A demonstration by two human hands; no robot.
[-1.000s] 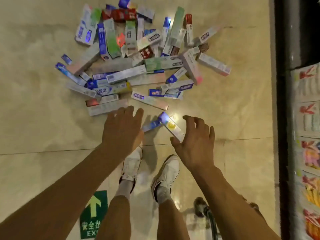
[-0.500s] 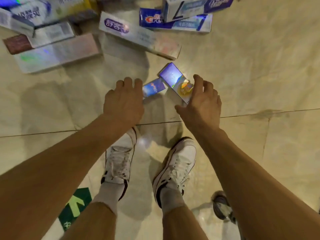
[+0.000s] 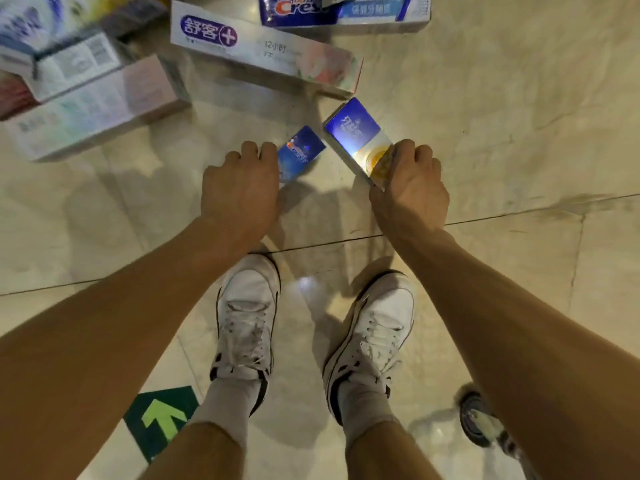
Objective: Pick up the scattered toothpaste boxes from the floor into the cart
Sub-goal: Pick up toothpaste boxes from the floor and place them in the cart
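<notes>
Through the head camera I see both arms reaching down to the beige polished stone floor. My operator's right hand sits on the near end of a blue and yellow cardboard toothpaste box. Its fingers curl over the box's right edge and the thumb is against the left edge, so it pinches the box across its width. The box lies flat on the floor, angled away to the left.

The left hand covers the near end of a smaller dark blue toothpaste box, just beside the first one. Its fingers are curled downward with the knuckles up. The thumb is hidden, so I cannot tell whether it actually grips the box.

Beyond these two lie more boxes:
- a long white box with a purple logo
- a blue Crest box at the top edge
- a pale pink and white box at the left

Two white lace-up sneakers stand below the hands. A green arrow floor sticker is at lower left. A black caster wheel shows at lower right.
</notes>
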